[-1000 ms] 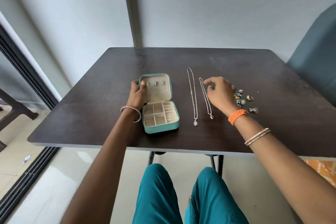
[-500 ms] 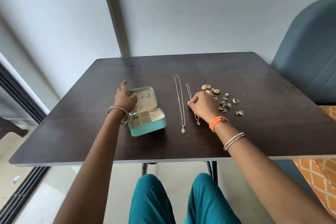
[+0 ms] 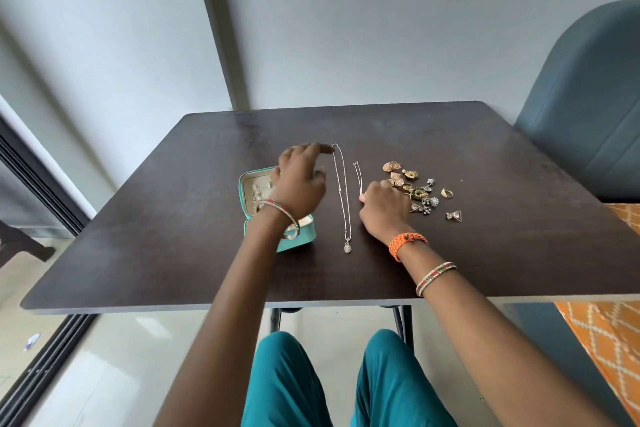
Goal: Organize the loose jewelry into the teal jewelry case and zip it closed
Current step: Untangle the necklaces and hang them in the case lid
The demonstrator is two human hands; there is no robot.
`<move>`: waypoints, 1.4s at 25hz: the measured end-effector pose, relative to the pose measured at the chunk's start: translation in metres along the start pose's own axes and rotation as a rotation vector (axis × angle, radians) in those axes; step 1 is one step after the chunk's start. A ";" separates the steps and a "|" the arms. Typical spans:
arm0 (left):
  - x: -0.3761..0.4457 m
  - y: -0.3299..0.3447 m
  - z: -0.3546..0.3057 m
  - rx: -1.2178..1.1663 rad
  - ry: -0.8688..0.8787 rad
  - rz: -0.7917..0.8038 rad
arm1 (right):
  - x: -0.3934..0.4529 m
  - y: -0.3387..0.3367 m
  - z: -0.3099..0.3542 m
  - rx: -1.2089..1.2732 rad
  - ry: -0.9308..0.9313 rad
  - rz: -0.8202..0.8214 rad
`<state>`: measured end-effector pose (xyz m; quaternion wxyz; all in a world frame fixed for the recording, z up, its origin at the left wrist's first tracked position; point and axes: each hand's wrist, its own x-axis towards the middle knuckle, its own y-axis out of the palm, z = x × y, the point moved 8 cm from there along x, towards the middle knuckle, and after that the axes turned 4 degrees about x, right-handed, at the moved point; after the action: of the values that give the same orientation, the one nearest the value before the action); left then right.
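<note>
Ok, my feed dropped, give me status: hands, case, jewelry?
Left hand open, reaching over the teal case toward the long necklace. Right hand curled on the short necklace. Case unzipped. Earrings loose on table.

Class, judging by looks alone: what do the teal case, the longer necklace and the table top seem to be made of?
Teal case: likely faux leather, smooth matte shell; pale fabric-like lining.
Longer necklace: silvery metal, thin glinting chain.
Table top: dark wood-look laminate, probably; faint grain, dull sheen.

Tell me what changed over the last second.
The left hand let go of the teal case lid and reached right, fingertips at the longer necklace's top end. The right hand came down onto the shorter necklace, fingers curled. Case open, earrings unmoved.
</note>
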<state>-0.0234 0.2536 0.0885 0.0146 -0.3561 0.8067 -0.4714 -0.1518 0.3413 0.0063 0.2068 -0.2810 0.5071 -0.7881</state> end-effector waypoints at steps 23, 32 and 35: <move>-0.004 0.037 -0.041 -0.814 0.039 0.260 | -0.019 -0.088 0.042 1.199 0.015 0.432; -0.052 -0.022 -0.028 -1.552 -0.147 0.320 | -0.028 -0.154 0.002 1.820 0.113 0.163; -0.057 -0.033 -0.023 -1.690 -0.169 0.189 | -0.040 -0.141 0.000 1.958 0.180 0.227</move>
<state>0.0293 0.2949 0.1088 -0.1566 -0.2123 0.9100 0.3200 -0.1273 0.4219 0.1264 0.3828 0.1251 -0.3306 -0.8535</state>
